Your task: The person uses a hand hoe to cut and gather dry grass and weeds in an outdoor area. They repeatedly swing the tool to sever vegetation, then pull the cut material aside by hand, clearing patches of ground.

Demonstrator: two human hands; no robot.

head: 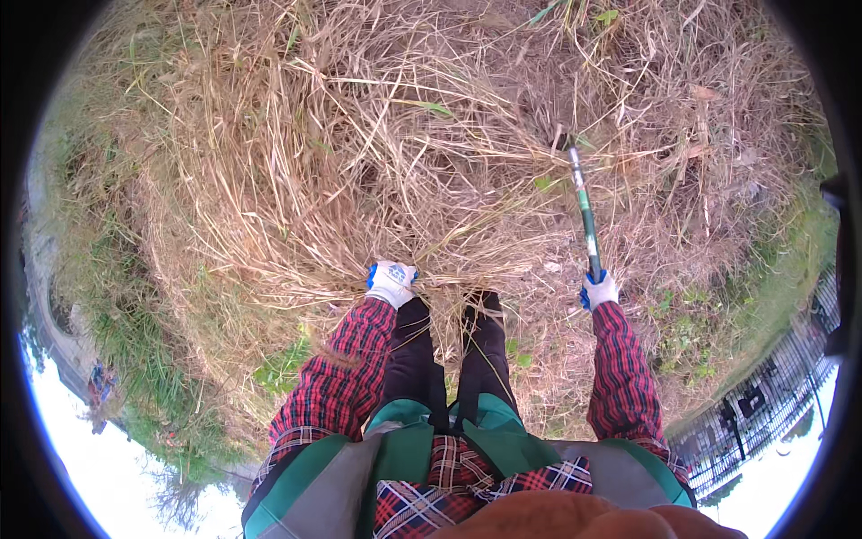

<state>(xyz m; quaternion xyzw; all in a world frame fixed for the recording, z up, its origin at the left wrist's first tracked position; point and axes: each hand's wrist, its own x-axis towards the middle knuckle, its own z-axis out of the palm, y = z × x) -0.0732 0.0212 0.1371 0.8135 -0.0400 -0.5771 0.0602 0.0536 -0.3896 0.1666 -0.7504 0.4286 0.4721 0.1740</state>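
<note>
My left hand [392, 281], in a white glove with blue fingers, grips a bundle of long dry grass stalks [458, 279] just in front of my shins. The stalks fan out on both sides of the fist. My right hand [599, 290], gloved the same way, is closed around the near end of a hand tool's green handle [584, 209]. The handle points away from me and turns pale and silvery at its far end. A small dark part shows there; grass hides the rest of the tool's head, so its shape is unclear.
Tangled dry grass [303, 135] covers the ground ahead. Green grass [128, 330] grows at the left, and low leafy plants [687, 330] stand at the right. A metal fence [754, 404] runs along the lower right, and a paved path [50, 283] curves along the far left.
</note>
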